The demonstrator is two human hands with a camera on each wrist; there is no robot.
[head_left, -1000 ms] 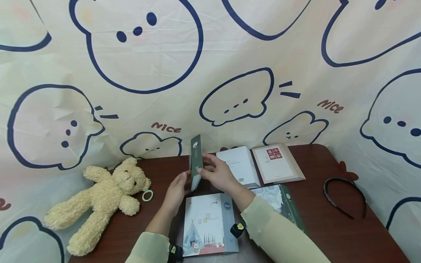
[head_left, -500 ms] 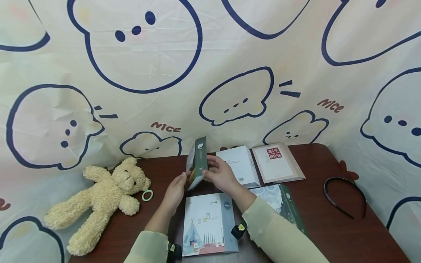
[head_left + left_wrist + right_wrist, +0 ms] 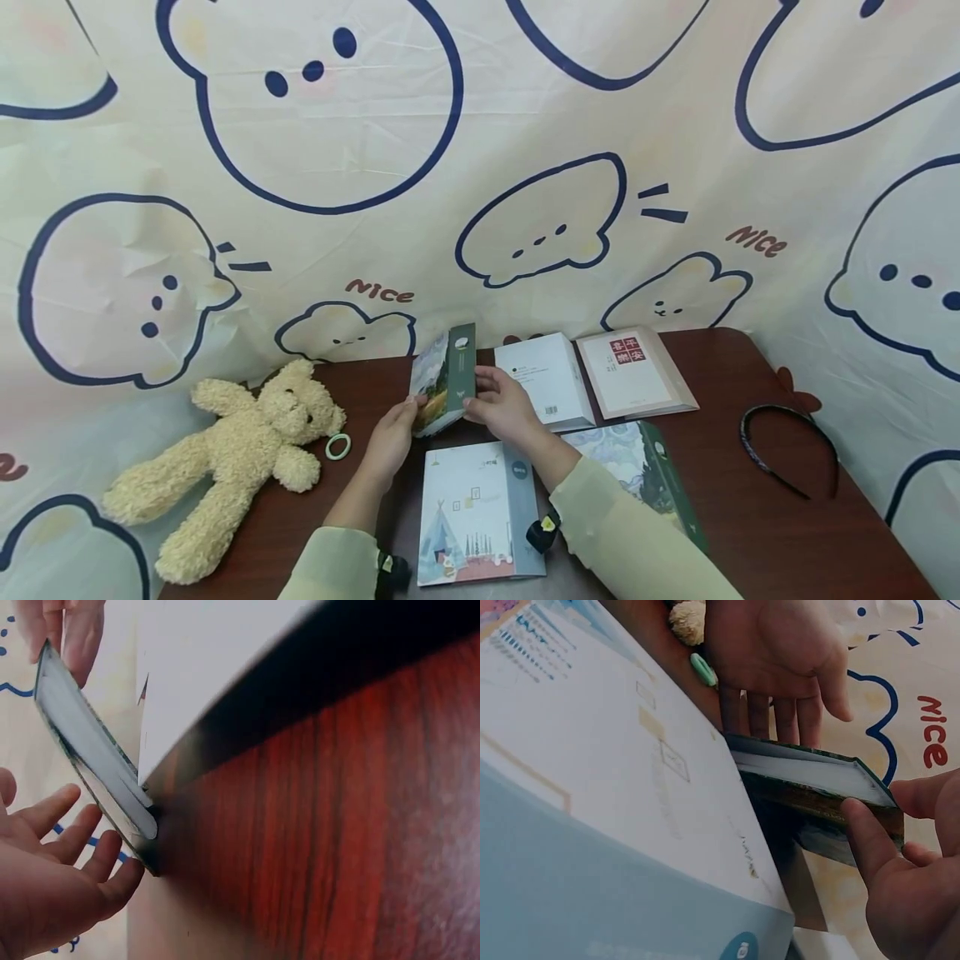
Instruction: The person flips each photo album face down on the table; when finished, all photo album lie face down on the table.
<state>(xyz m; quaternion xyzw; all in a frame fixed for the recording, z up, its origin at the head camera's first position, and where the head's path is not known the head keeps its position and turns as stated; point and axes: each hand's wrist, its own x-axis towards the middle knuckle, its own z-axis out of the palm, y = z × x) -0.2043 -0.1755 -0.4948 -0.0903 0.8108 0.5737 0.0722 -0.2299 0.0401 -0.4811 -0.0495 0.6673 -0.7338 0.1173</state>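
A small thick book (image 3: 444, 379) with a green spine strip and a landscape picture cover is tilted up near the table's back edge. My right hand (image 3: 508, 407) pinches its spine side between thumb and fingers, also seen in the right wrist view. My left hand (image 3: 392, 433) is at the opposite side, its fingers extended against the cover and the thumb apart in the left wrist view. White page edges (image 3: 810, 776) show between the covers. In front of both hands lies a white and blue book (image 3: 468, 512) with a tent drawing.
A white book (image 3: 542, 379) and a beige book with a red stamp (image 3: 630, 375) lie at the back right. Another green-spined book (image 3: 637, 467) is partly under the right forearm. A teddy bear (image 3: 247, 458) and green ring (image 3: 338, 447) are left, a black headband (image 3: 787, 446) right.
The held book has turned from nearly edge-on to show its landscape cover, leaning back and lowering a little. Both hands have moved slightly with it, the left one leftward.
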